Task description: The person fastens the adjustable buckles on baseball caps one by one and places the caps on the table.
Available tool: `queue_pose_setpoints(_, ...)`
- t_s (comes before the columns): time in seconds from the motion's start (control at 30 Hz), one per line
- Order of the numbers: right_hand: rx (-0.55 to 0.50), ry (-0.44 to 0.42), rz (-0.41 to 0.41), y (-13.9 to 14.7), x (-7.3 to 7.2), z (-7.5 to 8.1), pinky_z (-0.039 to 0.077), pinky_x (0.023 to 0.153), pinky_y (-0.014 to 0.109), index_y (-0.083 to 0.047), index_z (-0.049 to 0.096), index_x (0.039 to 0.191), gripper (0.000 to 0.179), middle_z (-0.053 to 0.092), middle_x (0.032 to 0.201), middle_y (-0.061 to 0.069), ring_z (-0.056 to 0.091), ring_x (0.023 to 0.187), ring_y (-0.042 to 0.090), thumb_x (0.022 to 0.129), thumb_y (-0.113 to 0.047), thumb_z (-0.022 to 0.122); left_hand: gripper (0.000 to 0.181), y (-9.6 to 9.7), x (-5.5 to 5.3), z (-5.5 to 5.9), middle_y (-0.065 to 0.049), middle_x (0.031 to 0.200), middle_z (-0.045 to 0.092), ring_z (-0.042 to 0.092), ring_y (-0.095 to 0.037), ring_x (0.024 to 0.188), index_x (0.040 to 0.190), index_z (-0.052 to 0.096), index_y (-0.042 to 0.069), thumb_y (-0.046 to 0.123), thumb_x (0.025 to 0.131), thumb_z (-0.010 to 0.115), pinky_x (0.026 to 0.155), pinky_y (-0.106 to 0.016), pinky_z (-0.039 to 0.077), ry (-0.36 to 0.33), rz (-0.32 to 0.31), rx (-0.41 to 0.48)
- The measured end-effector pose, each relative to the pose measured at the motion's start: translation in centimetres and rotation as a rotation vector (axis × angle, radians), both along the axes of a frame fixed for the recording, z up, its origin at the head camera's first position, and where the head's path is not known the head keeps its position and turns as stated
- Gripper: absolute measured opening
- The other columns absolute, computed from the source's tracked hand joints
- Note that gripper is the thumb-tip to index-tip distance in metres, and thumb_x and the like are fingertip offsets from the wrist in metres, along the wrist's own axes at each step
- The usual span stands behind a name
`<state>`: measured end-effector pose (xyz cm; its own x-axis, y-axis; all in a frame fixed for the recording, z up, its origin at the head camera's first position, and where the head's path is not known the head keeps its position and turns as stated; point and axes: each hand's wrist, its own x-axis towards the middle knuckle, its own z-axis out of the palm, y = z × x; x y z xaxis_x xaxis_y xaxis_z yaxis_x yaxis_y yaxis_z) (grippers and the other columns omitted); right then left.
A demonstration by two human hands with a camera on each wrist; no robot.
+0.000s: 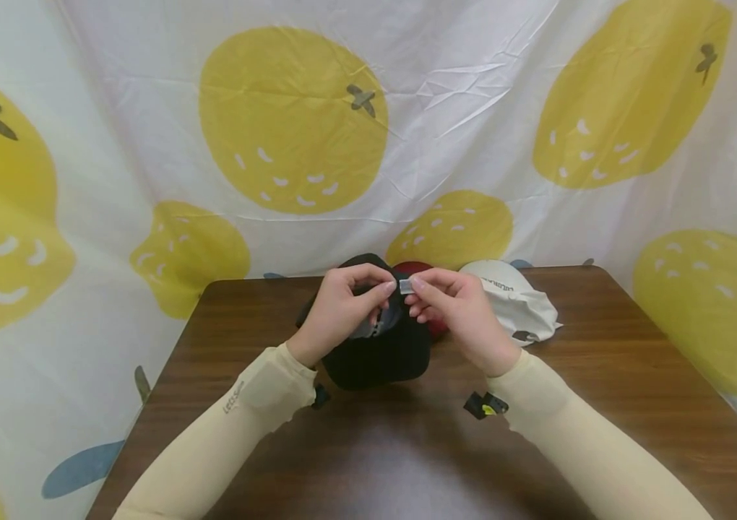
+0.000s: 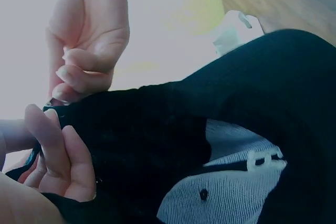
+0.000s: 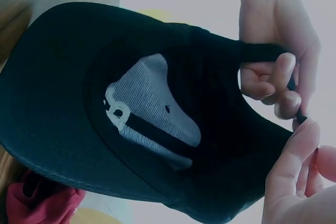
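Observation:
A black baseball cap (image 1: 378,361) hangs by its back strap (image 3: 262,52) between both hands, brim toward the person and inside showing. Its pale striped lining (image 2: 215,198) appears in both wrist views. My left hand (image 1: 339,307) pinches the strap between thumb and fingers; the strap also passes between its fingers. My right hand (image 1: 462,310) pinches a small silver buckle (image 1: 406,287) at the strap's end, thumb in front. The two hands' fingertips nearly meet. Fingers partly hide where strap and buckle come together.
Behind the hands, a red cap (image 1: 436,329) stands on the brown wooden table (image 1: 602,419), mostly hidden. To its right sits a white cap (image 1: 508,300) with dark lettering. A white curtain (image 1: 459,108) with yellow lemons hangs around the table.

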<state>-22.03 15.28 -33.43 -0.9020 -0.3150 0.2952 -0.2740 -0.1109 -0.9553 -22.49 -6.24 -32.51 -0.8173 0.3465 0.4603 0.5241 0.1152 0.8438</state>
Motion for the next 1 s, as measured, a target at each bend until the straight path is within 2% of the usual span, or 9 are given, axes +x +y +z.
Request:
queue_pose_setpoints(0.13, -0.018, -0.008, 0.0, 0.05, 0.11, -0.12, 0.058, 0.071, 0.03, 0.009, 0.064, 0.111, 0.033, 0.069, 0.09, 0.015, 0.066, 0.076, 0.022, 0.1, -0.022, 0.065, 0.017, -0.21, 0.01, -0.03, -0.016, 0.075, 0.063, 0.051, -0.029, 0.054, 0.101, 0.072, 0.001, 0.017, 0.096, 0.07, 0.049, -0.034, 0.047, -0.067, -0.045, 0.036)
queue_pose_setpoints(0.27, -0.04, -0.028, 0.011, 0.09, 0.12, -0.18, 0.058, 0.071, 0.029, 0.005, 0.066, 0.109, 0.028, 0.068, 0.09, 0.014, 0.065, 0.076, 0.022, 0.1, -0.021, 0.065, 0.016, -0.46, -0.13, -0.14, -0.016, 0.076, 0.062, 0.05, -0.029, 0.055, 0.1, 0.074, 0.008, 0.023, 0.096, 0.071, 0.05, -0.03, 0.046, -0.114, -0.086, 0.077)
queue_pose_setpoints(0.43, -0.083, -0.041, 0.026, 0.05, 0.12, -0.34, 0.057, 0.072, 0.027, 0.005, 0.067, 0.107, 0.025, 0.068, 0.088, 0.012, 0.065, 0.076, 0.021, 0.099, -0.019, 0.066, 0.013, -0.54, -0.14, -0.21, -0.017, 0.076, 0.06, 0.05, -0.026, 0.055, 0.099, 0.075, 0.01, 0.021, 0.095, 0.072, 0.051, -0.029, 0.046, -0.146, -0.09, 0.098)
queue_pose_setpoints(0.63, -0.075, -0.005, 0.012, -0.05, 0.3, -0.34, 0.058, 0.072, 0.03, 0.005, 0.069, 0.107, 0.025, 0.07, 0.088, 0.014, 0.067, 0.074, 0.022, 0.099, -0.018, 0.067, 0.018, -0.33, -0.17, -0.28, -0.015, 0.072, 0.061, 0.049, -0.028, 0.053, 0.098, 0.074, 0.004, 0.022, 0.095, 0.072, 0.049, -0.03, 0.046, -0.09, -0.058, 0.066)
queue_pose_setpoints(0.83, 0.041, 0.081, -0.036, -0.04, 0.36, -0.02, 0.059, 0.075, 0.036, 0.005, 0.07, 0.108, 0.028, 0.07, 0.092, 0.02, 0.069, 0.079, 0.028, 0.099, -0.021, 0.066, 0.01, -0.13, 0.15, -0.24, -0.008, 0.075, 0.064, 0.052, -0.028, 0.052, 0.097, 0.074, 0.013, 0.023, 0.095, 0.072, 0.046, -0.035, 0.048, -0.029, -0.008, -0.011)
queue_pose_setpoints(1.0, 0.085, 0.043, -0.033, -0.03, 0.21, -0.06, 0.059, 0.076, 0.041, 0.002, 0.071, 0.106, 0.028, 0.068, 0.093, 0.025, 0.068, 0.081, 0.032, 0.097, -0.025, 0.07, 0.011, 0.11, 0.33, -0.48, -0.007, 0.074, 0.065, 0.05, -0.027, 0.046, 0.097, 0.073, 0.012, 0.022, 0.096, 0.071, 0.043, -0.036, 0.047, 0.016, 0.02, -0.034)
